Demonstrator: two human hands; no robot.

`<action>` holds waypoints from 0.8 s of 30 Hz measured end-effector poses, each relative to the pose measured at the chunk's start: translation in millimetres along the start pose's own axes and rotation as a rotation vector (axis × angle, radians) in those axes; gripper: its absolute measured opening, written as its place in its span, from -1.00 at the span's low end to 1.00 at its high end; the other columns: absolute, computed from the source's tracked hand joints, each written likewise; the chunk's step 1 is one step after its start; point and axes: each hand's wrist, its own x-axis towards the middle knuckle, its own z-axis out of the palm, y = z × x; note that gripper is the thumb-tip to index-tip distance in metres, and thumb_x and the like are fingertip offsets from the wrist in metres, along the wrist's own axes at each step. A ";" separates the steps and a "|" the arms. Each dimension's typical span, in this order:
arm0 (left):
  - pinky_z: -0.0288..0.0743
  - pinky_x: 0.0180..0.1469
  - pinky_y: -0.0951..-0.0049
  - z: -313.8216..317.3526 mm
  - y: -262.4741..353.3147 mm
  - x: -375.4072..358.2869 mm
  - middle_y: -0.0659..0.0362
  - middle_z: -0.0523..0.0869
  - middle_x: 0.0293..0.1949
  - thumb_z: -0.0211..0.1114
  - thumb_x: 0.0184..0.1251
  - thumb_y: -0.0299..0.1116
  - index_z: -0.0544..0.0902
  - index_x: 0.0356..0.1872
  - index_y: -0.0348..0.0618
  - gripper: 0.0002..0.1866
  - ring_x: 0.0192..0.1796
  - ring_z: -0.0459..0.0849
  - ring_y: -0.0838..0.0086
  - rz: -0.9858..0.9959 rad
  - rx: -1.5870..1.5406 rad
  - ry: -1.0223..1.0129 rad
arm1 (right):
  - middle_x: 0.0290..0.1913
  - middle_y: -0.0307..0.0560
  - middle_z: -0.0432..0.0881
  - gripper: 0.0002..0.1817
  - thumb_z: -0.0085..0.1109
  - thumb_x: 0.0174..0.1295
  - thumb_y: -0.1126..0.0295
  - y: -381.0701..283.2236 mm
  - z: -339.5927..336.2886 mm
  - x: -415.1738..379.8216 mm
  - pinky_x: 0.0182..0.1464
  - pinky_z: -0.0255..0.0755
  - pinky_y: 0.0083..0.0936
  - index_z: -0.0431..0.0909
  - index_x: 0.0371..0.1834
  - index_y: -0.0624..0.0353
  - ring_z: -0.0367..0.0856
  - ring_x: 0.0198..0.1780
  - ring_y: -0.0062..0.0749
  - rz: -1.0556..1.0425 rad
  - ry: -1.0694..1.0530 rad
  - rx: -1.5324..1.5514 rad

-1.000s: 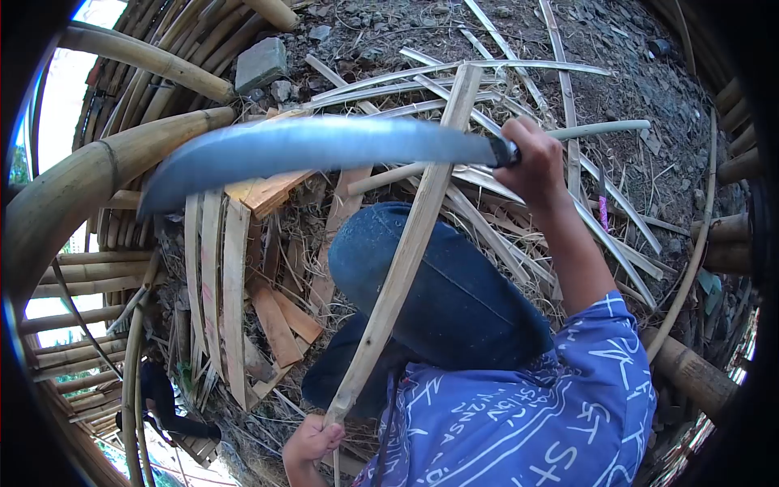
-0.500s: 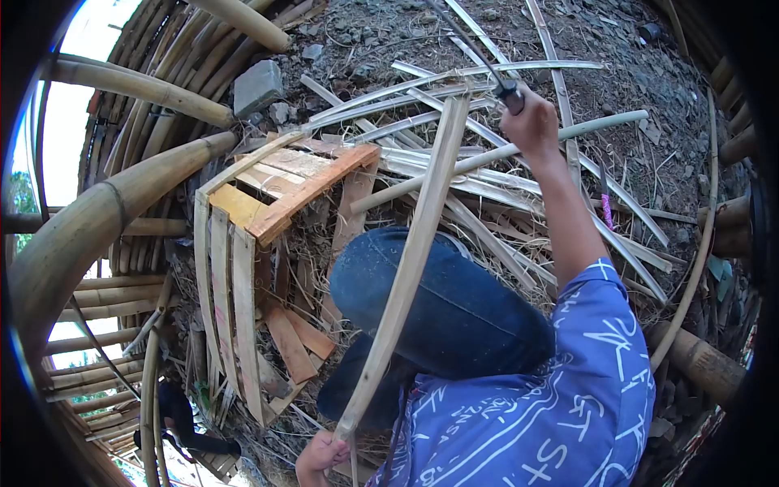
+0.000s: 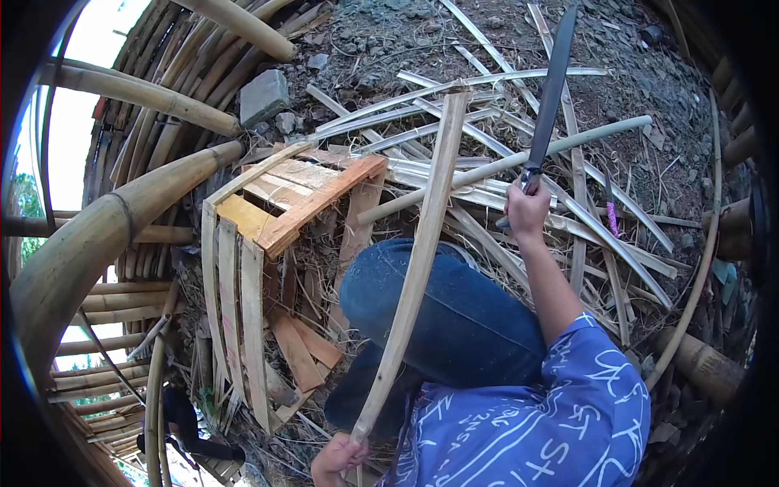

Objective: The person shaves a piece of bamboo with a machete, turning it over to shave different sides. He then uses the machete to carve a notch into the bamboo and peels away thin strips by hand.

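Observation:
My right hand is closed round the dark handle of a machete, whose long blade points away from me. My left hand grips the near end of a long split bamboo strip. That strip slants up across my bent knee, and its far end stands just left of the blade. A round pale pole lies across a heap of split strips behind it. The machete passes over this pole in the view.
A wooden crate stands to my left, with loose boards beside it. A grey block sits beyond it. Thick bamboo poles frame the left side. A pink-wrapped handle lies at right. Another person is at lower left.
My right hand has come down towards me, and the machete blade has swung to point up and right. My left hand still holds the strip, which has barely shifted.

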 end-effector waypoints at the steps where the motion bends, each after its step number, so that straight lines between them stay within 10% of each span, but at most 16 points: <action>1: 0.05 -0.62 0.64 0.8 -0.7 1.2 0.36 0.28 -0.63 0.11 0.40 0.09 0.42 -0.46 -0.21 -0.50 -0.64 0.20 0.69 0.008 0.005 0.009 | -0.68 -0.27 0.42 -0.90 0.07 0.03 0.57 -9.3 4.0 -3.1 -0.64 0.21 -0.63 0.39 -0.57 0.18 0.36 -0.71 -0.61 -0.066 -0.006 0.029; 10: 0.09 -0.61 0.65 13.6 -3.0 11.7 0.36 0.32 -0.63 0.10 0.45 -0.06 0.47 -0.45 -0.22 -0.59 -0.63 0.21 0.70 0.049 0.028 0.132 | -0.50 -0.29 0.52 -0.91 0.12 0.06 0.64 -105.4 23.7 -63.1 -0.36 0.38 -0.65 0.53 -0.36 0.27 0.48 -0.47 -0.67 -0.534 -0.440 0.014; 16: 0.17 -0.59 0.63 38.4 9.4 22.4 0.40 0.41 -0.64 0.19 0.41 -0.22 0.55 -0.50 -0.22 -0.68 -0.60 0.30 0.75 0.176 0.156 0.438 | -0.43 -0.16 0.57 -0.74 0.09 0.09 0.69 -119.7 47.4 -90.5 -0.57 0.38 -0.69 0.51 -0.11 0.35 0.47 -0.61 -0.63 -0.008 -0.463 0.397; 24: 0.32 -0.50 0.47 58.2 58.6 32.9 0.17 0.52 -0.68 0.28 0.29 -0.23 0.67 -0.35 -0.31 -0.72 -0.58 0.45 0.62 0.333 0.605 0.716 | -0.43 -0.04 0.56 -0.69 -0.02 0.02 0.67 -106.9 46.4 -81.9 -0.67 0.35 -0.63 0.40 -0.11 0.38 0.39 -0.70 -0.59 0.089 -0.355 0.409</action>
